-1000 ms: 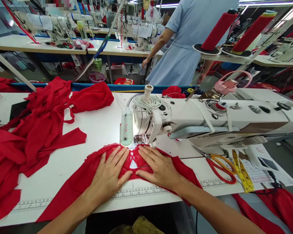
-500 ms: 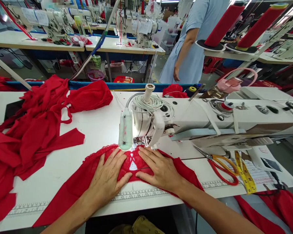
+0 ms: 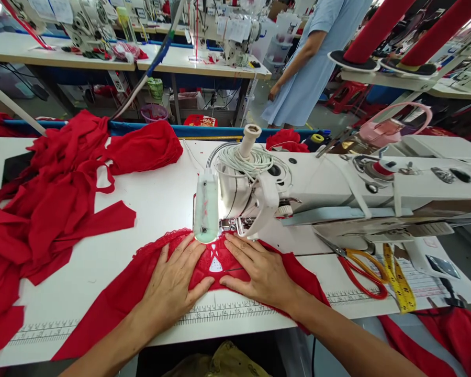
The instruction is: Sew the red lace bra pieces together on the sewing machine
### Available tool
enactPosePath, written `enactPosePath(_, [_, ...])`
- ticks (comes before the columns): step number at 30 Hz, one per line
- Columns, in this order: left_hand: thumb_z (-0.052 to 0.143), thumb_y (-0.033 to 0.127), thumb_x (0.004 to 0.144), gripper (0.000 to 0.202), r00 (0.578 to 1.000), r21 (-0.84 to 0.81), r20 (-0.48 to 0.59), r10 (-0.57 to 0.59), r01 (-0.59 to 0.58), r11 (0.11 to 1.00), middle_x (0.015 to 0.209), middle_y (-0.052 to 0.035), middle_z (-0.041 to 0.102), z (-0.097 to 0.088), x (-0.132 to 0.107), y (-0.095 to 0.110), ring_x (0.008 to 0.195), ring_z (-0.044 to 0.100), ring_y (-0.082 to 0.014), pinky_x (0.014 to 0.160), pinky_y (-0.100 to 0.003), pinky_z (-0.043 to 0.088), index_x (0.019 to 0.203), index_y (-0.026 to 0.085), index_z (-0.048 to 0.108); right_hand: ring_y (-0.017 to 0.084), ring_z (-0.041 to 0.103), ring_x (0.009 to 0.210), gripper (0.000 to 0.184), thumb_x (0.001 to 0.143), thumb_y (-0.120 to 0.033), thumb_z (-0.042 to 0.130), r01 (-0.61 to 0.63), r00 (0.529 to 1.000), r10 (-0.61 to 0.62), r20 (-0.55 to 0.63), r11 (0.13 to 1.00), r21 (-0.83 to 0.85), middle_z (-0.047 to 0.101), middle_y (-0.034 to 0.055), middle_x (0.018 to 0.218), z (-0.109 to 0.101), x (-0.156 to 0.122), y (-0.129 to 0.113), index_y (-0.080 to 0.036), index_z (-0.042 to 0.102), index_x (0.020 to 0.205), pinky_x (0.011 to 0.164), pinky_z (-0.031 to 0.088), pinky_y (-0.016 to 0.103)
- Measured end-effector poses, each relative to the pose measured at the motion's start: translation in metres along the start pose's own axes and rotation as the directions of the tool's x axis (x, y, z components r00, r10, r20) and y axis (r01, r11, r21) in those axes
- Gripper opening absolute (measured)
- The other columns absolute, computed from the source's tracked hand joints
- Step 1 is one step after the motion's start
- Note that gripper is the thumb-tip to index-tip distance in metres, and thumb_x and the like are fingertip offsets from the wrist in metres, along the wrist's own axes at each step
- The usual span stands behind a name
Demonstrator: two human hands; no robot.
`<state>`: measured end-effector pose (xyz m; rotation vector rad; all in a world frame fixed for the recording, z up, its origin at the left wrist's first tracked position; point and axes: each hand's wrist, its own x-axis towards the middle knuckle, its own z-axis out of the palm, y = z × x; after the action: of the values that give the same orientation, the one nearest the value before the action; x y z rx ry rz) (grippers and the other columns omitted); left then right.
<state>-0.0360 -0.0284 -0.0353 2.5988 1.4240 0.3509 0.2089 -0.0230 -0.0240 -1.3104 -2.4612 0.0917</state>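
Note:
A red lace-edged garment piece lies spread on the white sewing table, its upper edge at the presser foot of the sewing machine. My left hand rests flat on the fabric, fingers stretched toward the foot. On the other side my right hand presses flat on the same piece, fingers also extended. Between the thumbs shows a small white opening crossed by red strips. A pale green translucent guard hangs left of the needle area and hides part of the lace edge.
Red cut fabric is heaped at the left. To the right lie orange-and-red-handled scissors, a yellow tape measure and a paper sheet. Red thread cones stand above. A person in light blue is beyond the table.
The view has shifted slightly, so the machine appears farther right. Both hands stay flat on the red garment piece. The person in blue has moved an arm.

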Motion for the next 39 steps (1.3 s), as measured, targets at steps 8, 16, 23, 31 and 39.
enactPosePath(8, [0.036,0.049,0.103,0.054,0.999,0.016,-0.026,0.023,-0.023,1.000,0.152,-0.0098,0.043,0.0006,-0.0002,-0.0007,0.144,0.031,-0.0288,0.111,-0.064,0.031,0.149,0.020,0.030,0.033,0.062,0.120,0.070,0.088,-0.061,0.062,0.011,1.000,-0.011,-0.007,1.000,-0.017,0.058,0.0098,0.141,-0.0004,0.0009,0.0000,-0.014,0.056,0.139,0.086,0.062,0.042])
enactPosePath(16, [0.040,0.048,0.103,0.054,1.000,-0.010,-0.024,0.010,-0.010,1.000,0.150,-0.0114,0.045,0.0012,-0.0003,-0.0001,0.144,0.032,-0.0293,0.115,-0.061,0.026,0.149,0.020,0.033,0.033,0.061,0.120,0.070,0.087,-0.060,0.063,0.006,1.000,-0.006,-0.012,1.000,-0.001,0.058,0.0097,0.141,0.0002,-0.0001,-0.0001,-0.015,0.055,0.140,0.091,0.060,0.043])
enactPosePath(23, [0.038,0.048,0.103,0.054,1.000,-0.006,-0.023,0.011,-0.012,1.000,0.150,-0.0106,0.045,0.0001,0.0003,0.0003,0.144,0.032,-0.0288,0.113,-0.062,0.028,0.149,0.020,0.031,0.032,0.061,0.121,0.069,0.087,-0.060,0.063,0.009,1.000,-0.009,-0.021,1.000,-0.012,0.058,0.0092,0.141,0.0001,-0.0006,-0.0005,-0.013,0.057,0.138,0.089,0.061,0.043])
enactPosePath(31, [0.038,0.048,0.103,0.056,0.998,-0.011,-0.055,0.032,-0.033,0.999,0.151,-0.0107,0.044,0.0000,0.0004,0.0003,0.143,0.032,-0.0279,0.114,-0.061,0.027,0.151,0.021,0.027,0.033,0.059,0.123,0.068,0.089,-0.059,0.062,0.008,1.000,-0.008,-0.010,1.000,-0.026,0.058,0.0098,0.141,-0.0008,0.0000,-0.0013,-0.013,0.057,0.138,0.084,0.062,0.042])
enactPosePath(39, [0.041,0.047,0.102,0.058,0.998,-0.045,-0.056,0.022,-0.025,0.999,0.151,-0.0119,0.043,-0.0005,0.0009,0.0003,0.143,0.032,-0.0297,0.114,-0.061,0.026,0.151,0.021,0.027,0.034,0.057,0.126,0.069,0.087,-0.058,0.064,-0.004,1.000,0.005,0.021,1.000,-0.017,0.056,0.0102,0.143,0.0006,-0.0005,-0.0010,-0.013,0.056,0.139,0.085,0.062,0.043])
